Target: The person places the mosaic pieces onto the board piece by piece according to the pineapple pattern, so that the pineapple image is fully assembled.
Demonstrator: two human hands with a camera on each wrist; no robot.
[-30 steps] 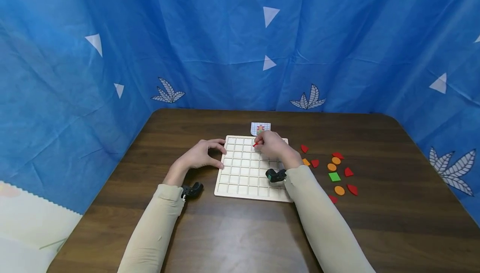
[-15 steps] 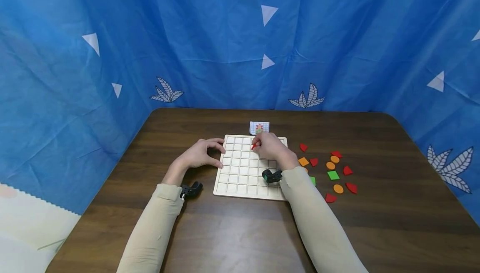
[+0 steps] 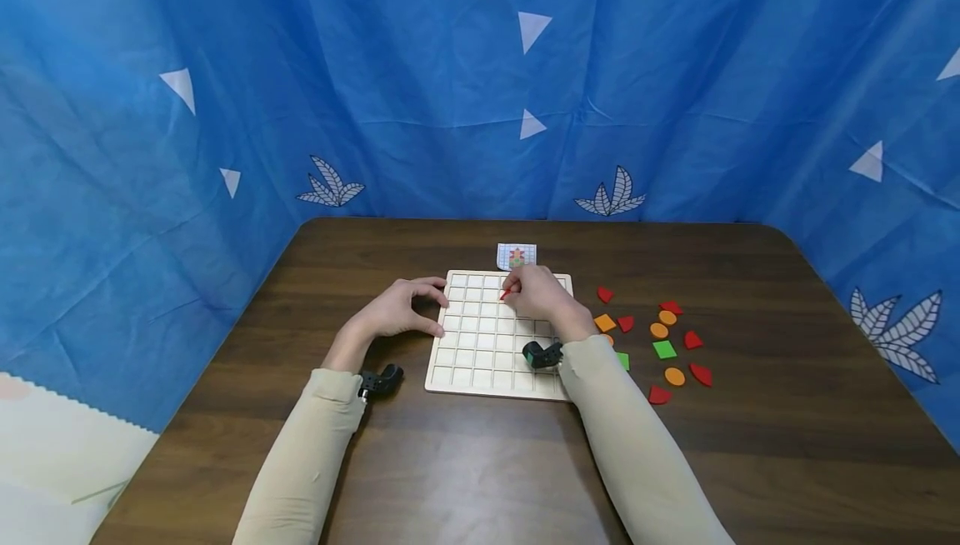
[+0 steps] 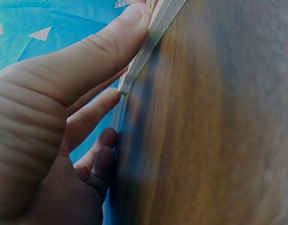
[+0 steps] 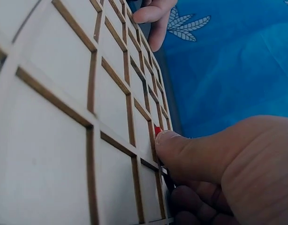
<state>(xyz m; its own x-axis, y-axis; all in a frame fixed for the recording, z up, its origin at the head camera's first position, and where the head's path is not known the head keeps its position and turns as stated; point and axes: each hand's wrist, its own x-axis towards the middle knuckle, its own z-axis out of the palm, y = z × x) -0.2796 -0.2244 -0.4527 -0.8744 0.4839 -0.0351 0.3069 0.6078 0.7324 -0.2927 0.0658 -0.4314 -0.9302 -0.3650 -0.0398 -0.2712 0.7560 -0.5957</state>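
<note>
A pale wooden grid board (image 3: 467,359) lies on the dark table. My right hand (image 3: 543,292) is over its far part and pinches a small red tile (image 3: 505,295) between thumb and fingers. In the right wrist view the red tile (image 5: 157,130) shows just beyond the thumb tip, right at a grid cell; the fingers hide most of it. My left hand (image 3: 399,309) rests against the board's left edge, thumb and fingers spread apart. In the left wrist view the thumb (image 4: 102,54) touches the board's side, with the other fingers farther along it.
Right of the board lie loose flat tiles: several red ones (image 3: 693,340), orange rounds (image 3: 674,377), an orange square (image 3: 605,323) and green ones (image 3: 664,350). A small printed card (image 3: 517,256) stands behind the board. A blue curtain (image 3: 450,70) hangs beyond the table (image 3: 450,462).
My right hand has lowered slightly toward the viewer with the red tile and then stays nearly still over the board. The left hand keeps its place at the edge.
</note>
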